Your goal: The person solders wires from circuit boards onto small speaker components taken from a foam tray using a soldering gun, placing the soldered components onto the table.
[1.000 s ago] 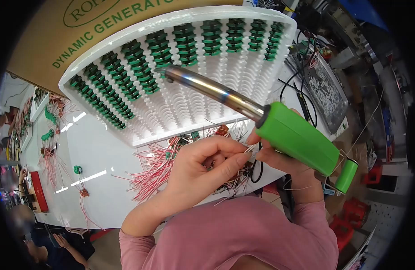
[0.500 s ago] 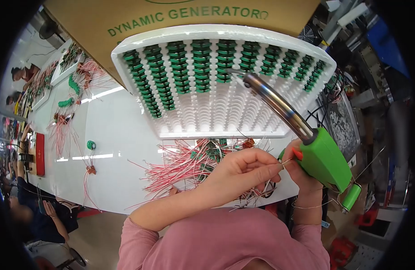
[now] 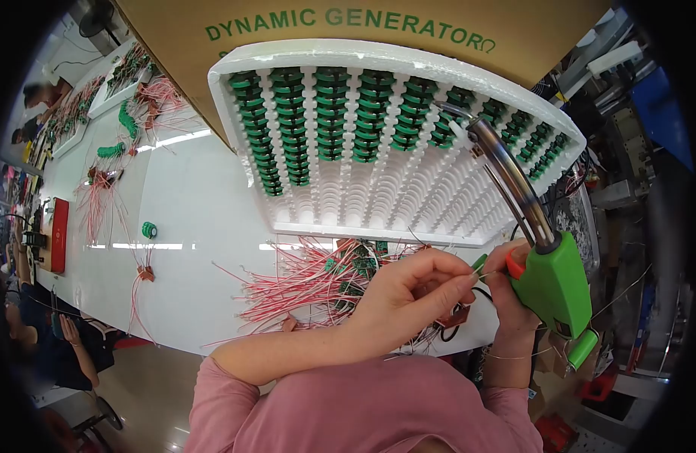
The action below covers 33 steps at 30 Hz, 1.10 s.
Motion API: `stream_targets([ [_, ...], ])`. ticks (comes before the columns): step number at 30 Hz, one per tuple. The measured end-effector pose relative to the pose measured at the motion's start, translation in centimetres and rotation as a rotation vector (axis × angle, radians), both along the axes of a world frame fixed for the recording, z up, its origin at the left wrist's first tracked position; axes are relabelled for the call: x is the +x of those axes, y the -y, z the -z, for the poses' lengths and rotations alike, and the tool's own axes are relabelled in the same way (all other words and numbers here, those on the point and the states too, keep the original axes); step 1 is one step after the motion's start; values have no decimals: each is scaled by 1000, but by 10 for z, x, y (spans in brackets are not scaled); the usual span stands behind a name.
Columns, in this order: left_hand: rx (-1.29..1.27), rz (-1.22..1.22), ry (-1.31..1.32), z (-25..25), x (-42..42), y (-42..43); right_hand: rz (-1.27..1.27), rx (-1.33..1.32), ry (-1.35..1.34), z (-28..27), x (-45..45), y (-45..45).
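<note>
My right hand [image 3: 512,294] is wrapped around the handle of a green soldering gun [image 3: 553,283]. The gun's metal barrel points up and left, its tip in front of the white foam tray. An orange-red part of the gun shows by my fingers, and a small green spool [image 3: 583,350] hangs at its base. Thumb and fingertips of my left hand [image 3: 419,291] are pinched on a thin wire [image 3: 484,275], close beside my right fingers. Beneath and left of my left hand lies a heap of red and white leads [image 3: 280,283] with green coils among them.
Rows of green coils fill the upper part of the foam tray [image 3: 378,230], which leans against a cardboard box [image 3: 166,45]. A lone green coil [image 3: 149,229] with leads lies at left, near a red box [image 3: 57,235]. Other people sit along the far left.
The soldering gun has swung more upright, its tip shifting right and up. My left hand keeps its pinch near my right fingers. The whole view has turned slightly, moving the tray rightward.
</note>
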<state>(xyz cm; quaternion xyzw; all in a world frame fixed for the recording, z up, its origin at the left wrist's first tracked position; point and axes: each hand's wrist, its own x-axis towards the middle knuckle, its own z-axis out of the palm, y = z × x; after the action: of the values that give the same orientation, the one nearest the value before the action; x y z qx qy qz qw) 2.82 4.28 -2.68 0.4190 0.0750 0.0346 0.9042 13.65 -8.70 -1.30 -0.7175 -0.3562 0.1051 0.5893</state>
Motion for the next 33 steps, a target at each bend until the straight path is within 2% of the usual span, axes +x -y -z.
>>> stream_targets([
  [3,81,84,-16,-1,2,-1,-24,9,-26,-4,-2,0],
  [6,73,98,-12,-1,3,-4,-125,72,62,2,4,2],
  [12,-43,120,-46,-3,3,-9,-14,21,-71,1,0,1],
  [15,16,105,-6,2,4,-8,-38,-14,-44,-2,2,0],
  [18,67,12,-26,-3,4,-18,-30,24,-93,0,7,6],
  [22,-12,-208,-141,-8,11,-47,-31,108,-206,10,19,25],
  [25,-72,-238,-137,-6,23,-61,-150,115,-163,15,26,33],
  [28,-167,-242,-185,-7,32,-67,-106,84,-160,18,25,33],
  [33,-259,-222,-234,-9,34,-67,-43,48,-341,21,30,36],
])
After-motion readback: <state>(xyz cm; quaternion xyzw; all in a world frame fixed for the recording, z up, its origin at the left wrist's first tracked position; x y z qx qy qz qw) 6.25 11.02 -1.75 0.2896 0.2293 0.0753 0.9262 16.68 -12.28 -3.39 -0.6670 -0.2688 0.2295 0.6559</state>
